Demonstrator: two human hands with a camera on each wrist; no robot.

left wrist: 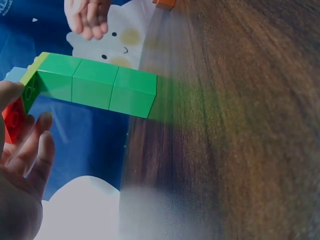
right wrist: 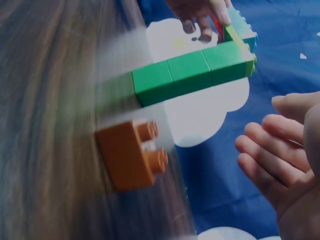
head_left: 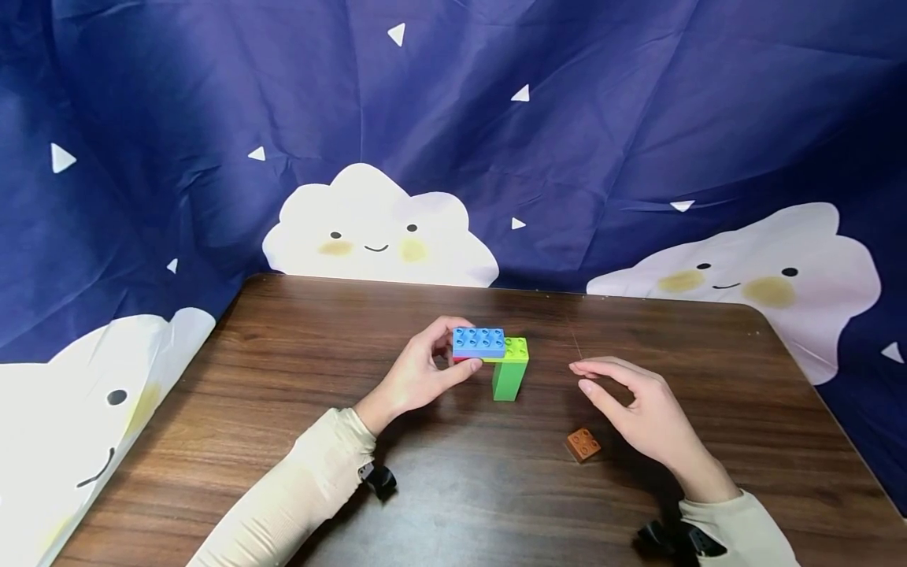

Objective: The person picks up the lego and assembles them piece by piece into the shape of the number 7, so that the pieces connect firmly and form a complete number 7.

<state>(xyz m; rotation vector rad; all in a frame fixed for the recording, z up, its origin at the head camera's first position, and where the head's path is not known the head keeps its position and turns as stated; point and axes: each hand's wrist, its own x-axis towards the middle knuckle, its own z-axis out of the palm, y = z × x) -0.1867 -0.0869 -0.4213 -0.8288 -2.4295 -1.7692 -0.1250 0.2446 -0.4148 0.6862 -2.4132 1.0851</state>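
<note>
My left hand [head_left: 423, 368] grips the left end of a toy brick build, thumb in front and fingers behind. A blue eight-stud brick [head_left: 478, 341] tops that end, over a lime green plate [head_left: 518, 346]. Beneath the plate's held end is a red brick [left wrist: 14, 120], mostly hidden in the head view. The plate's other end rests on an upright column of three green bricks [right wrist: 189, 72], which stands on the table. To the right, my right hand [head_left: 646, 405] hovers with relaxed, slightly bent fingers, holding nothing. An orange-brown four-stud brick [head_left: 583, 445] lies near it, studs up.
The brown wooden table [head_left: 439, 504] reaches back to a dark blue cloth [head_left: 453, 118] printed with white clouds and triangles. Black straps with small devices circle both wrists, such as the left strap [head_left: 383, 482].
</note>
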